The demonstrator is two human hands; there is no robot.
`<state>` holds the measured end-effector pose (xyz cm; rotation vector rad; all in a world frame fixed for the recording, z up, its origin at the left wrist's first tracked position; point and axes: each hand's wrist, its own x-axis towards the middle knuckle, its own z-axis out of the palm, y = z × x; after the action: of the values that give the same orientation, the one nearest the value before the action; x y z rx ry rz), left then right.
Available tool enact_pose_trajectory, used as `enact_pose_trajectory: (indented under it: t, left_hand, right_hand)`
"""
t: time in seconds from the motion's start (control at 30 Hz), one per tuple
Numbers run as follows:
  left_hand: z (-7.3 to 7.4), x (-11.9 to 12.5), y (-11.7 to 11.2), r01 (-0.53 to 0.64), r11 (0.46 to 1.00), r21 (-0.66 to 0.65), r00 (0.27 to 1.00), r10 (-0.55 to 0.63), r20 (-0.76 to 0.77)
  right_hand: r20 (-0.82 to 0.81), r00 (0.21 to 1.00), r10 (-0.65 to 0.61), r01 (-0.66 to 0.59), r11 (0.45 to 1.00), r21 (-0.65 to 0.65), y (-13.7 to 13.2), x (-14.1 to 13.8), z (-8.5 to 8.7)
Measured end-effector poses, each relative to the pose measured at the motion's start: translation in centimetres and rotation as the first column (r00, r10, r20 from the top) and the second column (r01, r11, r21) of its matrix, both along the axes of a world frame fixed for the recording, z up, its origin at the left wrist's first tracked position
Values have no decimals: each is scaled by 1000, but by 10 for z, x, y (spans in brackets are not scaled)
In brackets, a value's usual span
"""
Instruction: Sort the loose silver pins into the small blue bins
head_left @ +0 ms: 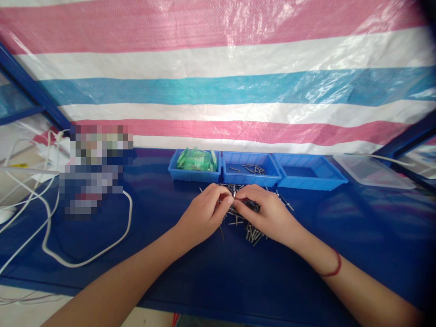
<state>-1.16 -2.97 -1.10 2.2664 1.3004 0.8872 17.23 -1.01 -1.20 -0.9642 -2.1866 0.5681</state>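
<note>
A heap of small grey metal pins (252,232) lies on the blue table (357,236) in front of the bins. My left hand (203,213) and my right hand (266,210) rest on the heap, fingertips meeting in the middle. Both hands have their fingers pinched together on pins from the heap. How many pins each pinch holds is too small to make out. A red string is tied round my right wrist.
Three blue bins stand in a row behind the heap: the left bin (174,171) holds green packets, the middle bin (227,175) a few pins, the right bin (337,179) looks bare. A clear lid (371,171) lies far right. White cables (85,259) loop at the left.
</note>
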Motion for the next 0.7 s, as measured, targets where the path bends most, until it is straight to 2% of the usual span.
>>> enact_pose_trajectory:
  t: [0.37,0.7]
  left_hand:
    - [-2,0,2,-64,994,-90,988,76,135]
    - [1,1,2,-49,991,-129,970,78,230]
  right_hand:
    - [75,996,-54,57,998,-31,-1,0,5]
    - [-30,998,55,-59,987,-148,-2,-1,6]
